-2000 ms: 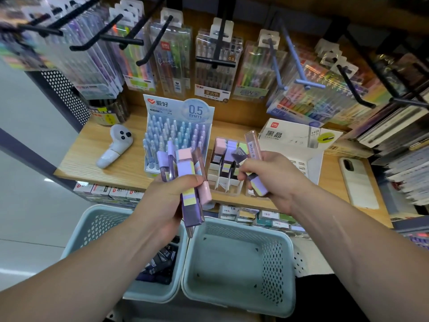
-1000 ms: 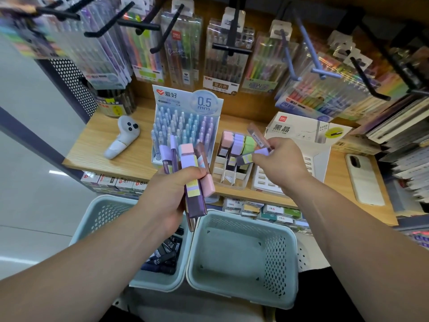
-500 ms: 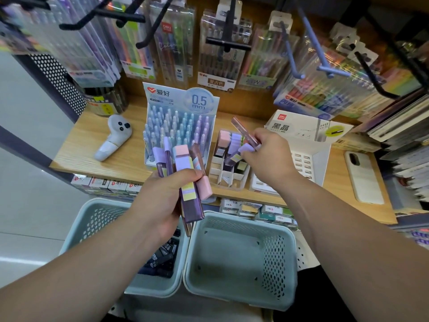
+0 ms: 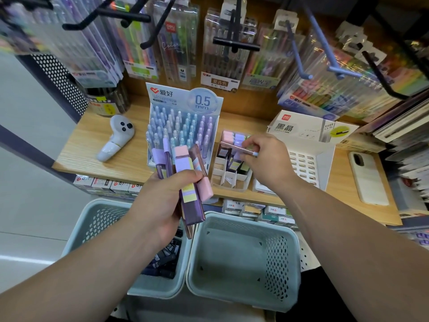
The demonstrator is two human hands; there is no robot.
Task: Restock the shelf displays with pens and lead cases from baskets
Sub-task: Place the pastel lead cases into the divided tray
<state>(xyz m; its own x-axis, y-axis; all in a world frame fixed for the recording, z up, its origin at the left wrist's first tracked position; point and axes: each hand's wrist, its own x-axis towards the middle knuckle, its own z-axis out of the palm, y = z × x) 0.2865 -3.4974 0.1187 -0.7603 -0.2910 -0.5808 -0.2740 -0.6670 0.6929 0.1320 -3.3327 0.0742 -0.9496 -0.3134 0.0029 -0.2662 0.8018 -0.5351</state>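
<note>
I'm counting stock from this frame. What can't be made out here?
Head view.
Left pale green plastic basket: contents mostly hidden by the left hand and forearm.
Pastel plastic lead cases in that hand: overlapping, count unclear.
Divided cardboard display tray: some compartments covered by the right hand pinching a thin pink case.
Clear hanging pen packs, top left: blurred, labels unreadable.

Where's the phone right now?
Head view, right side: the phone lies flat on the wooden shelf, just right of the white display box, untouched by either hand.
</note>
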